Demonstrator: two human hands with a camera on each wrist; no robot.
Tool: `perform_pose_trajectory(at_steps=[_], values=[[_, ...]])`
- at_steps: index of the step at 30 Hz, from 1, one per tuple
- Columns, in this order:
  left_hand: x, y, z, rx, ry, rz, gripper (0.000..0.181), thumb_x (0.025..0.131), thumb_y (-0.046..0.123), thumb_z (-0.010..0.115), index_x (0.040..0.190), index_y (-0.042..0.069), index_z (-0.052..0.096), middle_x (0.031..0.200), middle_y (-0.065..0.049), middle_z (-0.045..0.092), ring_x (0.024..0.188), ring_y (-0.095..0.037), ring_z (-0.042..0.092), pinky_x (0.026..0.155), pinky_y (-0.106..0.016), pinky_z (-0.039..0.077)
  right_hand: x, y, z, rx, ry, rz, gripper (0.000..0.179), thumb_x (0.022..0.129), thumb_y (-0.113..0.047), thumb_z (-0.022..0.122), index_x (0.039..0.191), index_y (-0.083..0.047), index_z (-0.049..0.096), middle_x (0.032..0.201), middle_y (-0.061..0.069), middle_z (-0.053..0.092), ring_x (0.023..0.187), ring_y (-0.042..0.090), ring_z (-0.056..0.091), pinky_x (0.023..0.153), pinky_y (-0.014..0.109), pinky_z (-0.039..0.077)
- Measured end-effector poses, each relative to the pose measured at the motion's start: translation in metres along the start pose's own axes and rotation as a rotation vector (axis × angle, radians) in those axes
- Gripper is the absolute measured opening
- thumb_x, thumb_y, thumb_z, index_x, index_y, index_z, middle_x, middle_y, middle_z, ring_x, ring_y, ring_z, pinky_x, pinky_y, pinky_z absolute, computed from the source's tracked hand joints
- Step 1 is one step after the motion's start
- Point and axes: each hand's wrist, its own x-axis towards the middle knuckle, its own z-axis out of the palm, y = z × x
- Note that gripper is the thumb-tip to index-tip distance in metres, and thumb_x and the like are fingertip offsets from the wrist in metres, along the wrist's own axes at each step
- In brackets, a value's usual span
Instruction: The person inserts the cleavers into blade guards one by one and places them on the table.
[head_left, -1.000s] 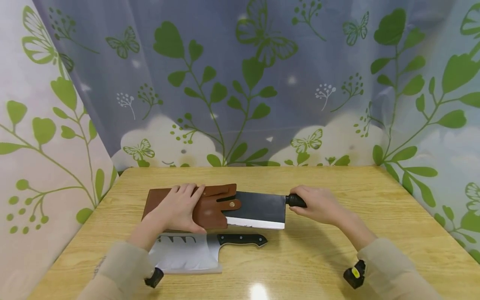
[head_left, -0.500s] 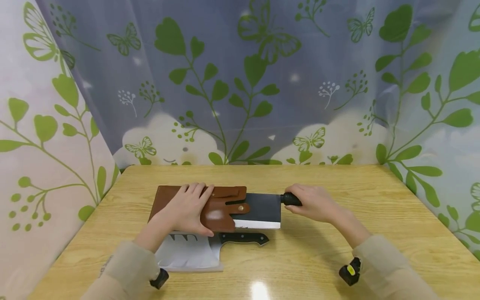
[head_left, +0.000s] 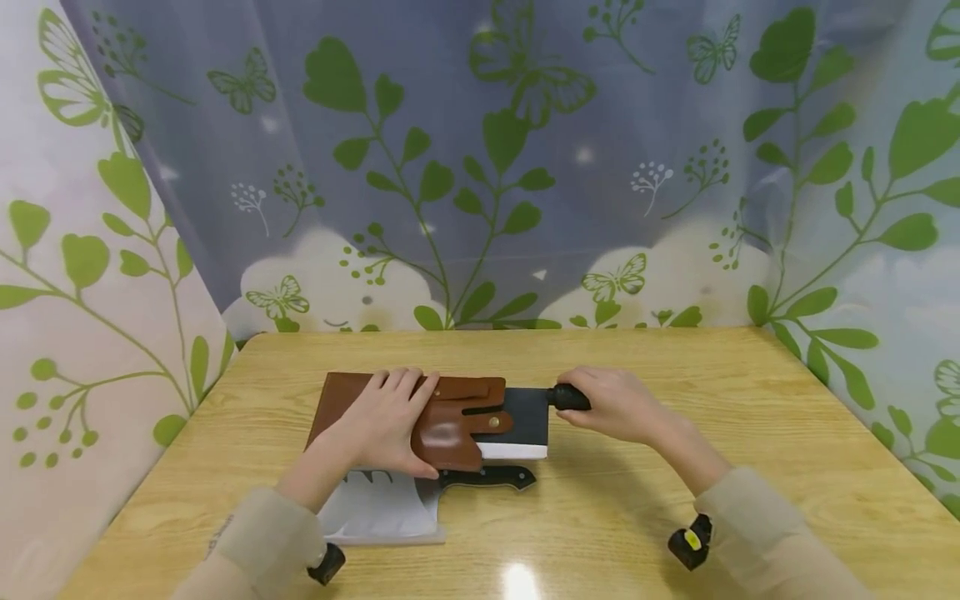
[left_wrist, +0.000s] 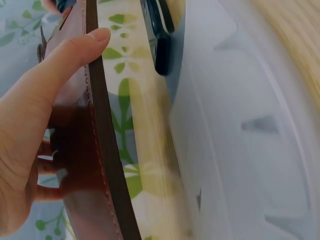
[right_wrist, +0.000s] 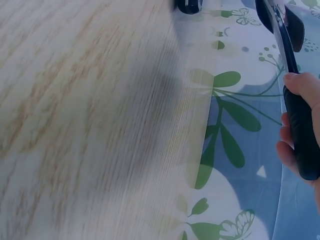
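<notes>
My left hand (head_left: 386, 421) holds a brown leather knife sheath (head_left: 450, 442) across its width, thumb on the near edge and fingers over the far side. Out of the sheath's right end shows part of a cleaver (head_left: 525, 417), its blade dark with a bright cutting edge. My right hand (head_left: 615, 404) grips the cleaver's black handle (right_wrist: 302, 135). The strap with a metal snap (head_left: 494, 422) lies over the blade at the sheath's mouth. In the left wrist view the thumb (left_wrist: 80, 50) presses on the stitched edge of the sheath.
Nearer me on the wooden table (head_left: 637, 533) lies a second cleaver with a black riveted handle (head_left: 487, 477), its blade in a translucent white cover (head_left: 382, 510). Behind the table hangs a curtain (head_left: 480, 208) with green leaves and butterflies.
The cleaver has slid deeper into the sheath, so less blade shows. My left hand and the sheath have moved right, my right hand with the handle left.
</notes>
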Motion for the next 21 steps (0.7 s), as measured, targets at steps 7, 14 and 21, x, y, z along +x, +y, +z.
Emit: perform_pose_trajectory(at_steps=[7, 14, 21], values=[[0.006, 0.007, 0.003, 0.024, 0.056, 0.025, 0.119, 0.059, 0.086, 0.05, 0.142, 0.003, 0.032, 0.13, -0.018, 0.041, 0.116, -0.032, 0.041, 0.092, -0.049, 0.034, 0.005, -0.005, 0.001, -0.04, 0.011, -0.004, 0.035, 0.077, -0.028, 0.075, 0.104, -0.009, 0.063, 0.093, 0.003, 0.065, 0.075, 0.014, 0.06, 0.057, 0.028, 0.046], [0.007, 0.01, 0.002, 0.014, 0.064, 0.008, 0.119, 0.058, 0.085, 0.052, 0.142, 0.003, 0.032, 0.129, -0.019, 0.043, 0.115, -0.033, 0.042, 0.091, -0.05, 0.034, 0.008, -0.007, 0.004, -0.081, 0.074, -0.047, 0.034, 0.077, -0.03, 0.075, 0.104, -0.011, 0.065, 0.091, 0.0, 0.065, 0.067, 0.011, 0.059, 0.049, 0.024, 0.041], [0.006, 0.01, 0.002, 0.027, 0.055, 0.002, 0.119, 0.058, 0.086, 0.05, 0.142, 0.004, 0.032, 0.129, -0.019, 0.043, 0.115, -0.033, 0.042, 0.09, -0.051, 0.034, 0.007, -0.011, 0.006, -0.109, 0.034, 0.06, 0.037, 0.075, -0.036, 0.075, 0.102, -0.013, 0.066, 0.085, 0.0, 0.063, 0.057, 0.01, 0.054, 0.045, 0.023, 0.037]])
